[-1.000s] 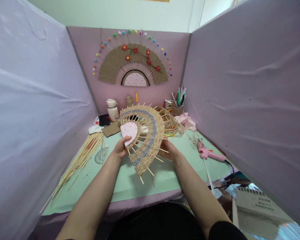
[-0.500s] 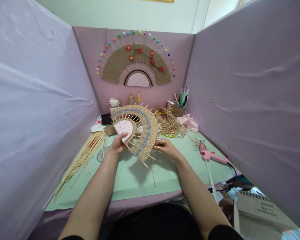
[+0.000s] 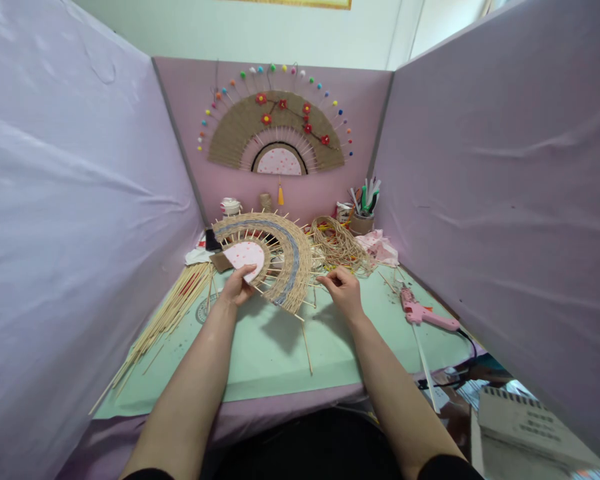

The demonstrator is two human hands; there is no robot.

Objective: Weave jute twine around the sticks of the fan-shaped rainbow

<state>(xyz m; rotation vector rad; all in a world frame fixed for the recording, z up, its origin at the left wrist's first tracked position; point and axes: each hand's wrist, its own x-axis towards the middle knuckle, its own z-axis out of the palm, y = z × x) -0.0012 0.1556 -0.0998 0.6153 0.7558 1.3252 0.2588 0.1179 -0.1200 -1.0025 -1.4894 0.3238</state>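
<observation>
A half-round woven fan (image 3: 296,257) of tan cord with a grey-blue band is held up over the table, tilted down to the right. Thin wooden sticks radiate through it, their tips poking past the outer edge. At its centre is a pink dotted half-disc (image 3: 247,257). My left hand (image 3: 236,287) grips this inner part, thumb on top and fingers underneath. Just off the fan's right edge, my right hand (image 3: 344,288) is closed in a pinch beside the stick tips. What lies between those fingertips is too small to make out.
Wooden sticks (image 3: 167,313) lie in a bundle on the left. A tangle of cord (image 3: 337,243) sits behind, near a tool pot (image 3: 363,220). A pink glue gun (image 3: 427,315) lies right. A finished fan (image 3: 230,133) hangs on the back panel; fabric walls flank both sides.
My right hand has moved from the fan's lower right edge slightly up and outward, its fingers now pinched. The fan has shifted a little left; my left hand keeps its hold.
</observation>
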